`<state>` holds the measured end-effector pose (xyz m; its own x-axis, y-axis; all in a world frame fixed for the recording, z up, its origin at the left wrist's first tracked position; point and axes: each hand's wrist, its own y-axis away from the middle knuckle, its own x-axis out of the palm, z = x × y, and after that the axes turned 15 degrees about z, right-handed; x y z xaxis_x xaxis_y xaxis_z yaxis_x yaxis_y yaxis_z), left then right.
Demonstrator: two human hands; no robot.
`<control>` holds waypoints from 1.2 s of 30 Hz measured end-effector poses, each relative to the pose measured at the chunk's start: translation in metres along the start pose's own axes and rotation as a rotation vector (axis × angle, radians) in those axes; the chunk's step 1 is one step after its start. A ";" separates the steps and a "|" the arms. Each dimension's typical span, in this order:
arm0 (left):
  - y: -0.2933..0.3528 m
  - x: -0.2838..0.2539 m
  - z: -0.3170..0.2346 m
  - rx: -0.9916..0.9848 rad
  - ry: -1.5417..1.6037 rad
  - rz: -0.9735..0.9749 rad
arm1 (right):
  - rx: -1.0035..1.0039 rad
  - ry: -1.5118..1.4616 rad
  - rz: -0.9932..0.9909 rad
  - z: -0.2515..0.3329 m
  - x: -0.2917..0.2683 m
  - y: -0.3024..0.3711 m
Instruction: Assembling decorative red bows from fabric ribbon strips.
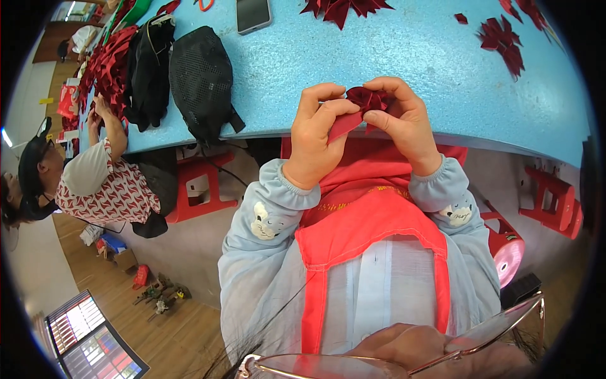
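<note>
Just in front of the table edge, a dark red ribbon flower (368,99) with folded, layered petals is between my two hands. My right hand (410,123) pinches it between thumb and fingers. A flat length of dark red ribbon (344,126) runs from the flower toward my left hand (315,139), whose thumb and fingers are closed on it close to the petals. Part of the flower is hidden behind my fingertips. Below my hands lies the red apron (372,215) that I wear.
On the blue table (303,69) lie a black mesh bag (201,82), a black pouch (150,69), a phone (254,15) and dark red pointed ribbon pieces (502,45). A co-worker (107,183) sits at the left by a red ribbon heap (113,66). Red stools (201,186) stand under the table.
</note>
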<state>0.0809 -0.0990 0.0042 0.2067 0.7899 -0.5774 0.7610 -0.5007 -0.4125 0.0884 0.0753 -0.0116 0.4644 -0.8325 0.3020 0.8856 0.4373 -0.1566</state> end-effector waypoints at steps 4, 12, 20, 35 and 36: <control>0.000 -0.001 0.000 -0.013 -0.009 0.004 | -0.037 -0.009 0.030 0.000 0.000 0.000; -0.004 0.000 -0.002 0.007 -0.027 0.003 | -0.203 0.319 0.223 0.003 -0.009 -0.003; 0.003 0.005 0.002 -0.040 0.074 -0.054 | -0.123 -0.166 0.104 -0.001 -0.006 0.002; 0.000 -0.001 -0.013 0.083 -0.107 -0.004 | -0.216 0.285 0.302 0.004 -0.011 0.000; -0.001 -0.001 -0.015 0.092 -0.100 0.003 | -0.215 0.284 0.303 0.003 -0.012 0.001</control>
<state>0.0893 -0.0941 0.0150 0.1427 0.7515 -0.6441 0.6999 -0.5368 -0.4712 0.0834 0.0868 -0.0124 0.6578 -0.7514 -0.0525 0.6761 0.6197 -0.3985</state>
